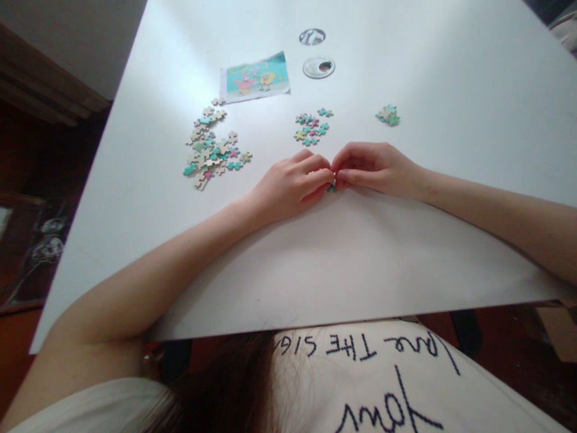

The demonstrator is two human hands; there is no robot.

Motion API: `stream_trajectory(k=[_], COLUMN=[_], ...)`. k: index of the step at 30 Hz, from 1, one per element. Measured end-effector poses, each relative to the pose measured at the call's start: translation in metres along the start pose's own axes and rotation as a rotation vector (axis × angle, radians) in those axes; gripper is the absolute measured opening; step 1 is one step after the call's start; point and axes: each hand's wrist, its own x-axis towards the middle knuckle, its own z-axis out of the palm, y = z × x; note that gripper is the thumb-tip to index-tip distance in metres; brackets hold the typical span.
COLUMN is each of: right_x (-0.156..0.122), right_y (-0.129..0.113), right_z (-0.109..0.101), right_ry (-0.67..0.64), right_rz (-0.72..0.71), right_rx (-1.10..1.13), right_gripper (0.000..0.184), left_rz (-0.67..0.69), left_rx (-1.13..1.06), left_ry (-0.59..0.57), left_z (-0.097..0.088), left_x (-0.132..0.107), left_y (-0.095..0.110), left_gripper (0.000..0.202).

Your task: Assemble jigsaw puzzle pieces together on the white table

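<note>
At frame centre | left hand [295,180] and right hand [382,170] are meeting, fingertips drawn together | both are pinching a mostly hidden teal jigsaw piece [332,188]

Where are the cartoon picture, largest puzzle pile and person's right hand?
Cartoon picture [256,77], head view: printed middle.
Largest puzzle pile [205,157], head view: pieces near its middle.
Right hand [388,171], head view: thumb side.

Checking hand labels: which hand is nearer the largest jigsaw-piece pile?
Left. The left hand is right of the jigsaw-piece pile; the right hand is farther right, beyond the left.
</note>
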Motion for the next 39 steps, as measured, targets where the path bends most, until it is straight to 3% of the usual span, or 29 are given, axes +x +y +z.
stream_trajectory(k=[39], right_x=[0.0017], right_y=[0.0020], right_z=[0.0007], right_ry=[-0.009], right_rz=[-0.032], right_rx=[0.043], right_gripper=[0.012], left_rz=[0.033], left_rx=[0.050], left_ry=[0.020], left_z=[-0.0016], left_x=[-0.0005], left_y=[-0.0003], left_gripper=[0.022])
